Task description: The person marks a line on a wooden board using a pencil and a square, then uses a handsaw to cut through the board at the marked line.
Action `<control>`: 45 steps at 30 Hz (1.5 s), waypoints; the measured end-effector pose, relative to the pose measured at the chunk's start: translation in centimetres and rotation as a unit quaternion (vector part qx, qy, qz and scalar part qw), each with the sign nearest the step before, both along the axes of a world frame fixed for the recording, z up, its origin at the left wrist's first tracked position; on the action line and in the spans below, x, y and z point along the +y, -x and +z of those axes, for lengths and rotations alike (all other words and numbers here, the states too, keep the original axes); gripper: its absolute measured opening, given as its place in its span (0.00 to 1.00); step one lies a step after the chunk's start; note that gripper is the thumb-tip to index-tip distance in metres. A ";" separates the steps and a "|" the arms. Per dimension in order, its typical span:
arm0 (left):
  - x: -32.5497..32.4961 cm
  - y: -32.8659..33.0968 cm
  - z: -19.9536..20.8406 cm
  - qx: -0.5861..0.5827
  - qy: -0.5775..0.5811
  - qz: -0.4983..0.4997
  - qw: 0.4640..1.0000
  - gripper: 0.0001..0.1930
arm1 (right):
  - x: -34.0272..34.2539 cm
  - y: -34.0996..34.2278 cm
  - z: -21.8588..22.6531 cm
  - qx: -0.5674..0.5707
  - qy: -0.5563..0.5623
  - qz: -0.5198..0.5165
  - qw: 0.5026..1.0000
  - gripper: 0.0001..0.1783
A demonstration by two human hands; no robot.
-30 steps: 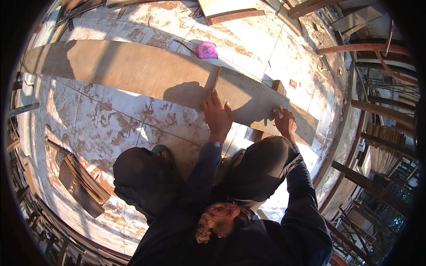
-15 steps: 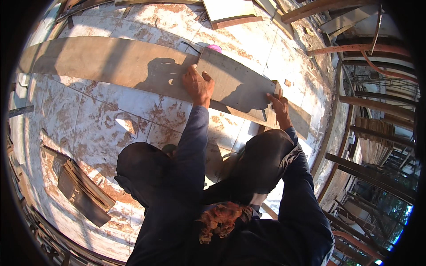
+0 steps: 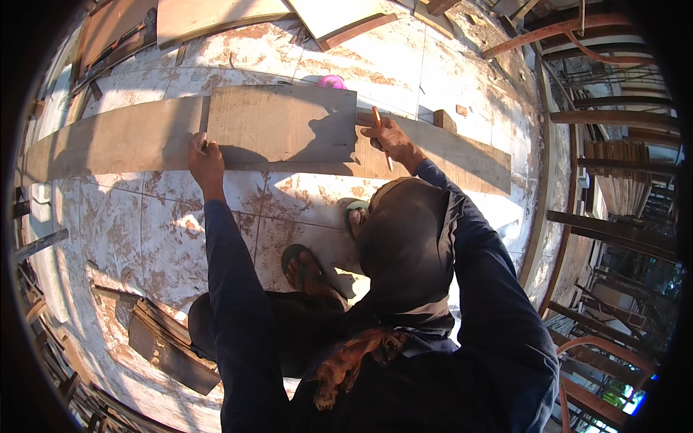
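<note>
Beneath you spreads a floor [image 3: 234, 216] of pale tiles, blotched reddish brown; across it stretches a long brown board [image 3: 108, 137], which bears a shorter board [image 3: 267, 119]; a wooden block [image 3: 445, 120] shows at the long board's far edge; just beyond the shorter board sits a pink rounded case [image 3: 332, 82], partly hidden; dark slats [image 3: 164, 323] lie stacked to your left; your sandalled feet [image 3: 304, 273] rest on the tiles.

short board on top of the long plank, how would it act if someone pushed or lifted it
The short board would probably be stiff when lifted, since it looks like wood with no visible sag. Pushed sideways, it would likely slide rather than roll or tip, as it lies broad and flat on the long plank.
</note>
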State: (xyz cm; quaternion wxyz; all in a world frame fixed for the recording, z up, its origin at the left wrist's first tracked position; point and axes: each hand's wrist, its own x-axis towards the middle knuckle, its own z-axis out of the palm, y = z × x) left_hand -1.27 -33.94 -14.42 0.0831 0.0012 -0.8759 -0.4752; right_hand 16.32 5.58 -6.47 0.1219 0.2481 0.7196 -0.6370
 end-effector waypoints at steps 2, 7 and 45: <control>0.8 -2.2 0.1 0.002 0.034 0.045 0.998 0.19 | -0.2 -1.6 -0.4 0.059 -0.018 -0.016 0.998 0.21; 0.3 -3.9 0.9 0.032 0.138 0.061 0.988 0.20 | -6.0 -6.1 -3.7 0.069 -0.360 -0.001 0.930 0.25; 0.3 -7.0 4.3 -0.138 -0.043 0.007 0.989 0.21 | -7.3 -12.4 -6.1 0.202 -0.239 -0.031 0.949 0.34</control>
